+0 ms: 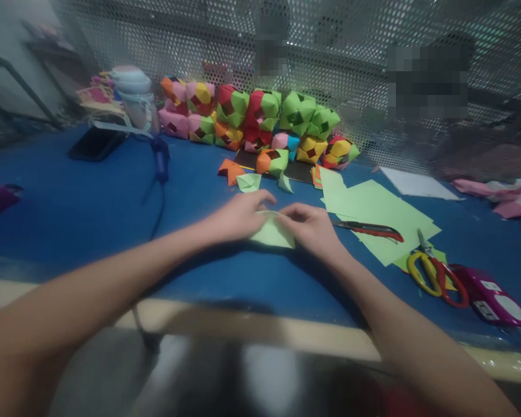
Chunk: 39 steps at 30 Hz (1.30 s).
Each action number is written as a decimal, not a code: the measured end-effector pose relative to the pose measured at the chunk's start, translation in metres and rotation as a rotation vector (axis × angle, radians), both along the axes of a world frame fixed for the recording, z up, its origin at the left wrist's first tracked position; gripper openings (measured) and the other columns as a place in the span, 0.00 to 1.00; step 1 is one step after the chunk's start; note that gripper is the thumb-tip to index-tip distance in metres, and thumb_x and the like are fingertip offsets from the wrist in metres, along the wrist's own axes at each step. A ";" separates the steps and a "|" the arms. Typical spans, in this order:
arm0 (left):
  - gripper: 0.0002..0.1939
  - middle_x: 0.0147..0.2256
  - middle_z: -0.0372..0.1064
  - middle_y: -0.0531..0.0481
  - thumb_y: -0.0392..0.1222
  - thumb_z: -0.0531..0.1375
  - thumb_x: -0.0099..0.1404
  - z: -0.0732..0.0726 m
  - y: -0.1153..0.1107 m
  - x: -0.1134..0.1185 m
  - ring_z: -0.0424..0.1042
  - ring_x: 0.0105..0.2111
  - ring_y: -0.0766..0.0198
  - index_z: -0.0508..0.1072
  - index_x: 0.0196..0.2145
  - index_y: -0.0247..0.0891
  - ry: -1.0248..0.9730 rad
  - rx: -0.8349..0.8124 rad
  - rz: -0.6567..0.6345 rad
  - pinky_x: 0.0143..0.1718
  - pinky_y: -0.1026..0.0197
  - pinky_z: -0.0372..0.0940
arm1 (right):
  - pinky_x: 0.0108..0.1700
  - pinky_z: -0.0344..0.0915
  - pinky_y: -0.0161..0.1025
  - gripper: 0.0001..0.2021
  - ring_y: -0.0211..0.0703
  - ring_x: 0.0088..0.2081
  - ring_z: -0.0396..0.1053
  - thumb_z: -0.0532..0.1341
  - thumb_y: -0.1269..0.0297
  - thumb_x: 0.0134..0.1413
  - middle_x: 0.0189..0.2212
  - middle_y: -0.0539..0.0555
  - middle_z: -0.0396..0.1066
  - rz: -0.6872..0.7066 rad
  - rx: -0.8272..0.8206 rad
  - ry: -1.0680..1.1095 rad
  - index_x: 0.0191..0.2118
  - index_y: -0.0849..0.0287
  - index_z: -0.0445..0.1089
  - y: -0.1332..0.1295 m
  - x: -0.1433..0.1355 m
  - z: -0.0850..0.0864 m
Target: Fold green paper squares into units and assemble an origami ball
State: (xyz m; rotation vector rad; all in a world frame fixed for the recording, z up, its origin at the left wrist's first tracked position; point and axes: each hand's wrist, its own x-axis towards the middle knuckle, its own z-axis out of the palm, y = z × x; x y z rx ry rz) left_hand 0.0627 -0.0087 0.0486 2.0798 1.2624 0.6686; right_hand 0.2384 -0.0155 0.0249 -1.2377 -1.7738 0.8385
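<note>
A folded piece of light green paper [274, 231] lies at the middle of the blue table, between my two hands. My left hand [243, 215] grips its left upper edge with curled fingers. On the other side, my right hand [308, 225] pinches the upper right edge between thumb and fingers. Just beyond them are a folded green paper piece [248, 182], an orange folded piece [231, 171] and a small green piece [285, 183]. A red-handled box cutter [369, 229] rests right of my right hand, partly over green paper sheets [384, 211].
Several colourful folded-paper balls [260, 110] are stacked along the perforated metal panel [351, 75]. Scissors [436, 275] and a purple packet [497, 298] lie at the right. A glue gun [160, 159] with its cord, a black phone [96, 142] and a light-blue cup [132, 95] stand left.
</note>
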 end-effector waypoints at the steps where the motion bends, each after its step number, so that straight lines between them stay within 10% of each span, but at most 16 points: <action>1: 0.16 0.25 0.68 0.53 0.33 0.54 0.58 0.000 0.001 -0.001 0.63 0.24 0.67 0.70 0.45 0.33 -0.030 -0.010 0.016 0.27 0.65 0.57 | 0.28 0.60 0.34 0.09 0.37 0.25 0.63 0.62 0.59 0.44 0.23 0.51 0.71 -0.018 -0.023 0.018 0.26 0.61 0.72 0.001 0.000 0.000; 19: 0.19 0.42 0.76 0.44 0.37 0.55 0.62 0.011 -0.005 -0.002 0.73 0.41 0.58 0.71 0.51 0.34 -0.075 -0.002 -0.034 0.44 0.60 0.64 | 0.27 0.54 0.34 0.11 0.35 0.24 0.58 0.59 0.59 0.44 0.18 0.47 0.64 0.045 -0.053 -0.050 0.19 0.59 0.65 -0.005 -0.006 0.003; 28: 0.20 0.46 0.70 0.42 0.47 0.61 0.58 0.001 -0.005 0.007 0.70 0.46 0.59 0.66 0.47 0.35 -0.632 -0.111 0.207 0.44 0.59 0.65 | 0.27 0.55 0.35 0.09 0.34 0.23 0.56 0.65 0.60 0.37 0.17 0.46 0.63 -0.125 -0.217 0.334 0.18 0.58 0.67 -0.001 -0.010 -0.002; 39: 0.11 0.36 0.73 0.48 0.33 0.54 0.56 -0.021 -0.015 0.016 0.70 0.35 0.63 0.72 0.37 0.33 -0.363 -0.083 0.231 0.36 0.63 0.64 | 0.28 0.56 0.35 0.11 0.35 0.24 0.58 0.62 0.56 0.41 0.19 0.47 0.63 -0.116 -0.184 0.206 0.21 0.59 0.66 -0.003 -0.016 -0.011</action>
